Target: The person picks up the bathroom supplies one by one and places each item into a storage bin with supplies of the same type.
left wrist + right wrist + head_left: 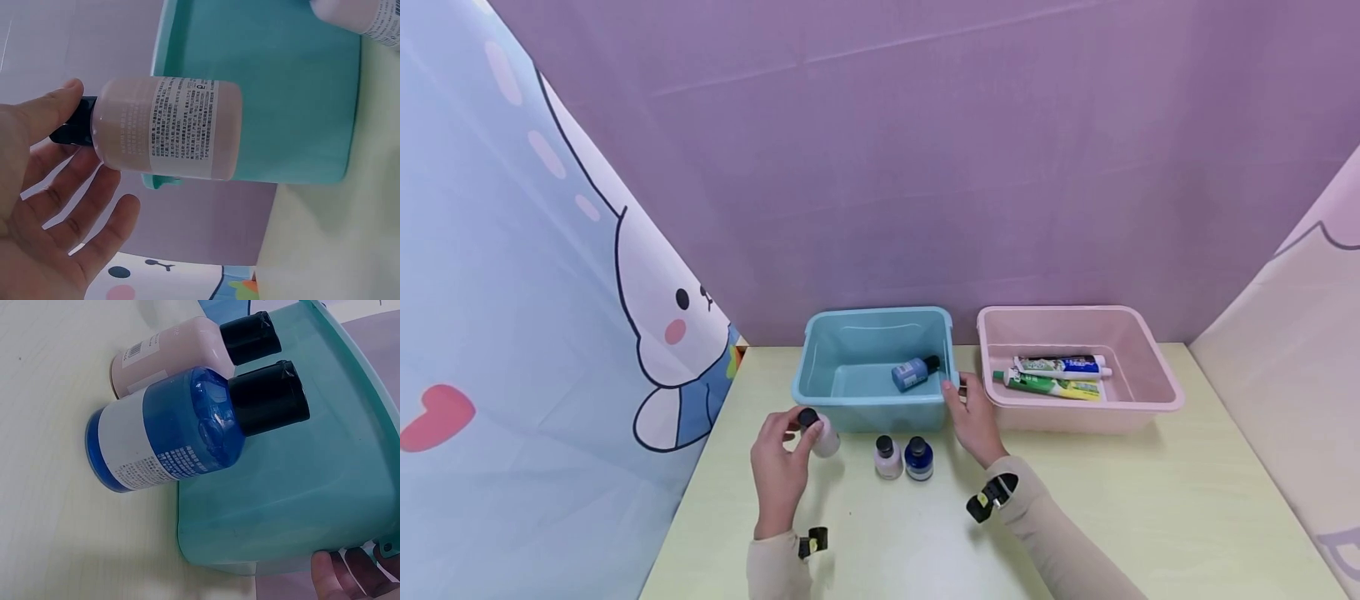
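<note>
Yellowish table [1180, 517], purple backdrop [925, 167], cartoon sheet [535, 292], left hand [780, 467] pinching bottle [827, 440]

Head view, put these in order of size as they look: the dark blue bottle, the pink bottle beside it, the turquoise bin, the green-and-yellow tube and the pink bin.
1. Pink bin
2. Turquoise bin
3. Green-and-yellow tube
4. Dark blue bottle and pink bottle: too alike to rank

Pink btl [165, 128], blk cap [76, 125] on, held up; teal bin [865, 418] upright
</note>
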`<state>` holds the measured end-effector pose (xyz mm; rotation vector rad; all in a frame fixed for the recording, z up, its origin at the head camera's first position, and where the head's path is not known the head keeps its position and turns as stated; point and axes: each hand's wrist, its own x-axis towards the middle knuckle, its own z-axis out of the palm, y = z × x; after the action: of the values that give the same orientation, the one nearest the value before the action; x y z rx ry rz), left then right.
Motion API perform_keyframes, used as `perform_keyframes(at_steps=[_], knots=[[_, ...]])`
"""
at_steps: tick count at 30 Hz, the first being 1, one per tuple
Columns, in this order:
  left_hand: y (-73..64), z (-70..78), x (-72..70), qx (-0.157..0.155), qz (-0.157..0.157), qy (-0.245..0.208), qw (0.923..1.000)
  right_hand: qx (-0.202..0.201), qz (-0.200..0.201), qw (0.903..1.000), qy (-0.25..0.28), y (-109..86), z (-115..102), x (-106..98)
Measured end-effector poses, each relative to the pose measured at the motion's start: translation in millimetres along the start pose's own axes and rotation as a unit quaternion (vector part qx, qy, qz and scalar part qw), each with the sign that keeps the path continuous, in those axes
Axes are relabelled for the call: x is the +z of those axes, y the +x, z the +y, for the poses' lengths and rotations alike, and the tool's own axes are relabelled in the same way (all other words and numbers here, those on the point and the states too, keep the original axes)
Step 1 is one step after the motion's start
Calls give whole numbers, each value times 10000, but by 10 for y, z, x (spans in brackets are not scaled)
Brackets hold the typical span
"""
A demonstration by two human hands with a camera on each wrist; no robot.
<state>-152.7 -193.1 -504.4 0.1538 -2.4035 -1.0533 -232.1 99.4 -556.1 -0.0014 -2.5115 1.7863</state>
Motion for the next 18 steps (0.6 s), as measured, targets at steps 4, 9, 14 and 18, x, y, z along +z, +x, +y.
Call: perform_keyframes(at_steps=[4, 9, 14, 18], knots=[[39, 37, -23, 84, -32, -8, 10000, 4, 9, 10000, -3, 5, 1, 2], [92, 92, -66, 129, -90, -6, 9999, 20, 32, 10000, 25, 1, -5, 4], [152, 148, -111, 170, -180, -5, 9997, 17, 8, 10000, 33, -4, -14, -3], [192, 198, -147, 256, -244, -23, 9994, 7, 12, 10000, 47, -1, -14, -1]])
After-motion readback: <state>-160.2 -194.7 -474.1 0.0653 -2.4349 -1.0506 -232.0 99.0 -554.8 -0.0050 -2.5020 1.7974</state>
